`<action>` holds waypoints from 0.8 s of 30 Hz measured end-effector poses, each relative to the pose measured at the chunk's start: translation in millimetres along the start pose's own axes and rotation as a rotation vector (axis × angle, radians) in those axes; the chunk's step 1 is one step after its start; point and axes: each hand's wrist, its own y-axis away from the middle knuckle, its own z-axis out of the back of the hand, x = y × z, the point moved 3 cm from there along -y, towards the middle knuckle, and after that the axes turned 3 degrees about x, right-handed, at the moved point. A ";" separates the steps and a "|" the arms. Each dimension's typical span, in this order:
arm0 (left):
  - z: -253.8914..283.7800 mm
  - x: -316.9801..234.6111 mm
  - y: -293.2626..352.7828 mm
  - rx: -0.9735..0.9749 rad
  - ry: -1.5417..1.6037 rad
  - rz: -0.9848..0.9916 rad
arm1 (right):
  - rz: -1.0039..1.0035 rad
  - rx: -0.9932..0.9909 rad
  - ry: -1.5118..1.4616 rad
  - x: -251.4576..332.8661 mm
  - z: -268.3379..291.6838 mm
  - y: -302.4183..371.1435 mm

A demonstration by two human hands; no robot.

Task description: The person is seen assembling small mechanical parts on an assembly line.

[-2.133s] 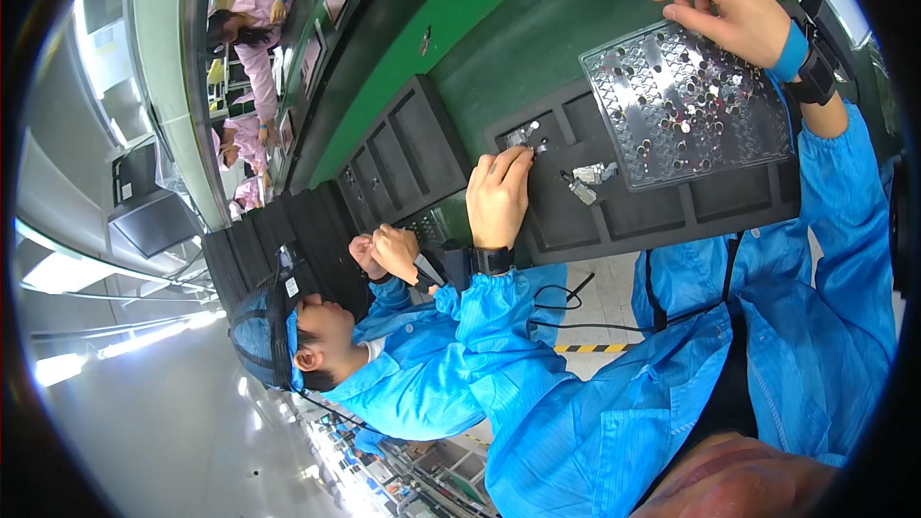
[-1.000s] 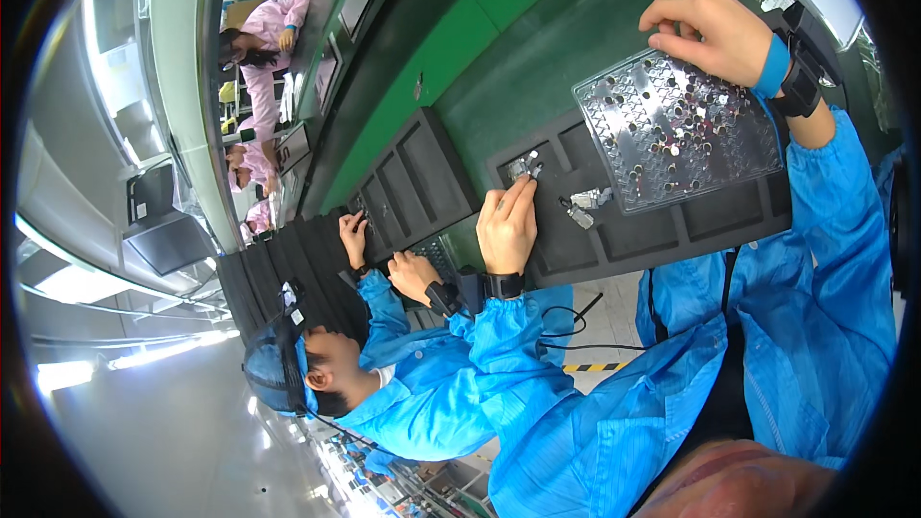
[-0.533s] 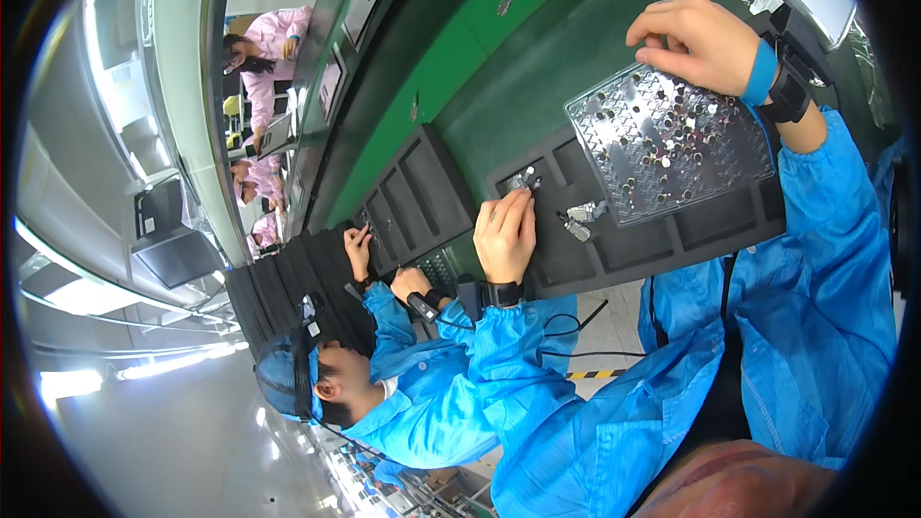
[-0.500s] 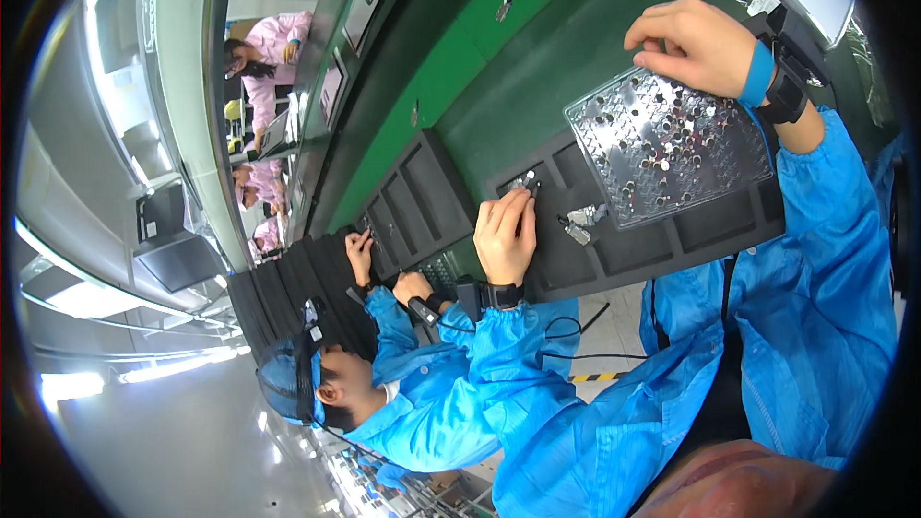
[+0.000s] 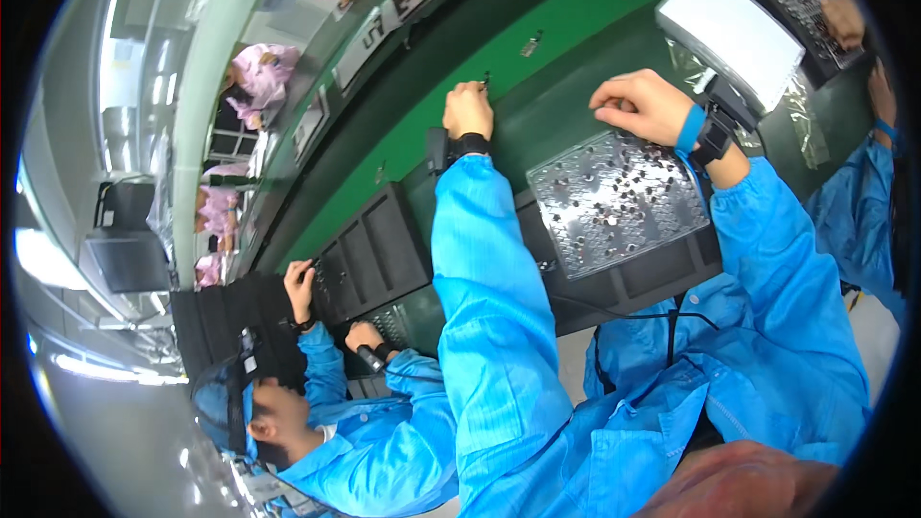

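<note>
My left hand [image 5: 468, 112] is stretched out over the bright green belt, its fingers closed. At its fingertips shows a small dark metal part [image 5: 485, 82], largely hidden by the hand. My right hand [image 5: 648, 105] hovers by the upper edge of a clear plastic tray [image 5: 624, 206] holding many small round silver and dark pieces. Its fingers are bent toward the thumb, and anything between them is too small to make out. Beneath the clear tray lies a black compartment tray [image 5: 662, 278], partly hidden by my left sleeve.
Several small metal parts, among them one metal part [image 5: 531, 43], lie spaced along the green belt [image 5: 566, 24]. A white box [image 5: 731, 34] stands at the right. To my left a co-worker in blue [image 5: 374, 441] works at another black tray [image 5: 369, 254]; another person's hand [image 5: 842, 21] is far right.
My left hand has moved from the black tray away to the green belt. The right hand stays by the clear tray. The whole view has shifted, bringing the white box further in.
</note>
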 end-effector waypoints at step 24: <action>113.3 -101.7 144.6 -0.169 1.379 0.242 | 0.127 0.302 0.408 38.4 -26.7 6.2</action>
